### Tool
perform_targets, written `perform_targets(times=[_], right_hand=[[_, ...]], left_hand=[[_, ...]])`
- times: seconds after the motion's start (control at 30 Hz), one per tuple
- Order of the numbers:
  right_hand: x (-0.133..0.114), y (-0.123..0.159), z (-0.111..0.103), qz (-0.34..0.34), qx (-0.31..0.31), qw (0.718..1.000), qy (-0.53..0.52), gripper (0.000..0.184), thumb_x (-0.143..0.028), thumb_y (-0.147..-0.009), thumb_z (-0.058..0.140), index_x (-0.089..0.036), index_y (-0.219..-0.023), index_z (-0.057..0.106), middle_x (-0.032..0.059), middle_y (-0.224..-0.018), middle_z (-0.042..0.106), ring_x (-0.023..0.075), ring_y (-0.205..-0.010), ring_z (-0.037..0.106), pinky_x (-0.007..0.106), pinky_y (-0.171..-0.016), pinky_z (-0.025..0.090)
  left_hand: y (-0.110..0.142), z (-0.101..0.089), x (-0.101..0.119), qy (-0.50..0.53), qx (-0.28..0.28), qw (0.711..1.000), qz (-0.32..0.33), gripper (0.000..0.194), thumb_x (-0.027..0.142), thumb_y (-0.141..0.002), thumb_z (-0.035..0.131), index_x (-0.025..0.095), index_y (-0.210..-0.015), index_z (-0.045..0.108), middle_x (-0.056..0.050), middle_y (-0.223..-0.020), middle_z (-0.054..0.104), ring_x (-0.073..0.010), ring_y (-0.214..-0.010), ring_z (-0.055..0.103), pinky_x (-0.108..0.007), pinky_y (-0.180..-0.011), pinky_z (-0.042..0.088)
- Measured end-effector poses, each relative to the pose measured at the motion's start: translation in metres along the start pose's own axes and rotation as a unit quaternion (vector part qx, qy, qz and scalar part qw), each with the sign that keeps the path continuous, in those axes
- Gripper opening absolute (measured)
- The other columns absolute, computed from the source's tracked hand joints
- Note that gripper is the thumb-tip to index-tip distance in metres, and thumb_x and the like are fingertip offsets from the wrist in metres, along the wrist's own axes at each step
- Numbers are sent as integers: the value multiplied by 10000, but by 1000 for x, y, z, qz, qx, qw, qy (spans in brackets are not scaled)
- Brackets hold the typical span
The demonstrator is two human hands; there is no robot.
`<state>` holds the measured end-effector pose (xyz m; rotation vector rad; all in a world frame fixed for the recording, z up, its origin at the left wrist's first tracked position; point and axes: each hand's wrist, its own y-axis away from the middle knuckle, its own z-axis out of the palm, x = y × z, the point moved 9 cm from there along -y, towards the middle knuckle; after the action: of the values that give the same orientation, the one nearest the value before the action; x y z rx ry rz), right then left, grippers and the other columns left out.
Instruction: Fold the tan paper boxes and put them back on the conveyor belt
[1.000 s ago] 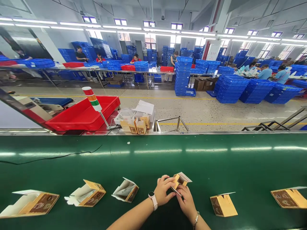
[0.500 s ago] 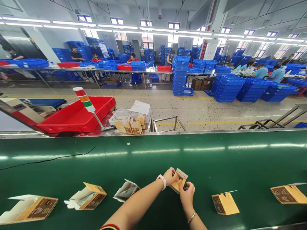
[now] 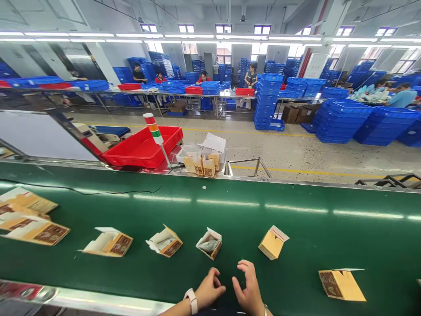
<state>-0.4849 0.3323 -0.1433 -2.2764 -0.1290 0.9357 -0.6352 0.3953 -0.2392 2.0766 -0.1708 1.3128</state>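
Both hands hover empty over the near part of the green belt [image 3: 184,281]. My left hand [image 3: 210,287], with a pale watch on its wrist, has loosely curled fingers apart from the thumb. My right hand [image 3: 248,287] faces it, fingers spread, a bracelet at the wrist. Just beyond the left hand lies a small open carton [image 3: 215,250] with a grey packet [image 3: 209,245] inside. Up and right of my right hand stands a yellow carton [image 3: 271,246], its white flap raised. Another yellow-brown carton [image 3: 344,285] sits farther right.
More open cartons [image 3: 166,241] lie along the belt to the left, including a carton [image 3: 113,243] and a cluster [image 3: 28,219] at the far left. Across the belt are a red tray [image 3: 141,151], a signal light [image 3: 153,128] and folded cartons [image 3: 204,166]. People work at tables behind.
My hands have let go of the yellow carton and drawn back toward me. It now stands on the belt with its top flap up. The view has turned left.
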Motion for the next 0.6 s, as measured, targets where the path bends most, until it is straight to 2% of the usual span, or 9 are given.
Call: perform_targets(times=[0.03, 0.07, 0.1, 0.13, 0.17, 0.23, 0.33, 0.47, 0.6], right_hand=[[-8, -3, 17, -21, -42, 999, -10, 320, -285, -858, 525, -237, -1174, 515, 108, -1131, 594, 245, -1037, 584, 409, -873, 504], [-12, -6, 31, -34, -70, 997, -9, 390, -295, -853, 529, -238, -1237, 498, 114, -1198, 585, 255, -1093, 571, 420, -903, 497], [-13, -11, 43, -41, -88, 995, 2, 470, -313, -846, 535, -235, -1304, 466, 122, -1270, 559, 272, -1156, 543, 436, -933, 484], [-11, -18, 53, -44, -102, 994, 18, 546, -336, -838, 540, -230, -1362, 427, 126, -1332, 525, 288, -1212, 507, 454, -958, 467], [-8, -24, 62, -46, -116, 991, 37, 604, -355, -831, 543, -227, -1402, 391, 125, -1377, 494, 302, -1252, 473, 468, -973, 452], [0, -36, 78, -43, -149, 985, 78, 644, -370, -818, 548, -242, -1426, 379, 108, -1414, 469, 317, -1281, 441, 487, -981, 431], [11, -50, 89, -18, -199, 970, 136, 563, -359, -777, 589, -312, -1333, 513, 66, -1384, 514, 329, -1233, 465, 505, -964, 411], [15, -66, 81, 35, -236, 957, 165, 385, -355, -762, 616, -341, -1145, 660, 51, -1245, 618, 336, -1167, 469, 525, -957, 365], [16, -78, 67, 54, -255, 963, 71, 242, -446, -843, 529, -329, -913, 729, 43, -990, 695, 299, -1069, 497, 507, -902, 383]], left_hand=[[2, -28, -11, 16, 89, 996, 4, 465, 326, -639, 705, 197, -1060, 558, -62, -947, 650, -261, -856, 636, -396, -773, 518], [5, -55, -12, 23, 167, 985, 31, 556, 335, -638, 707, 185, -1144, 533, -104, -1101, 626, -289, -980, 619, -422, -855, 504], [6, -76, -4, 19, 216, 973, 77, 630, 337, -642, 705, 179, -1217, 503, -133, -1244, 568, -311, -1107, 570, -446, -941, 467], [6, -90, 11, 1, 232, 964, 133, 686, 335, -649, 702, 183, -1277, 472, -141, -1347, 504, -323, -1209, 503, -470, -1013, 416], [4, -98, 29, -29, 219, 957, 188, 712, 327, -661, 695, 198, -1316, 450, -135, -1403, 464, -325, -1278, 440, -492, -1059, 365], [-2, -98, 64, -113, 153, 945, 265, 658, 292, -690, 672, 243, -1315, 471, -101, -1422, 468, -317, -1337, 365, -525, -1088, 307], [-12, -84, 98, -222, 75, 926, 295, 514, 232, -731, 631, 278, -1236, 546, -60, -1363, 543, -300, -1329, 363, -527, -1053, 313], [-25, -72, 126, -308, 46, 904, 292, 289, 299, -768, 632, 228, -1048, 647, -79, -1141, 671, -322, -1254, 420, -529, -990, 305], [-39, -58, 149, -311, -19, 897, 315, 171, 391, -765, 641, 229, -781, 691, -74, -960, 695, -320, -1115, 505, -504, -952, 308]])
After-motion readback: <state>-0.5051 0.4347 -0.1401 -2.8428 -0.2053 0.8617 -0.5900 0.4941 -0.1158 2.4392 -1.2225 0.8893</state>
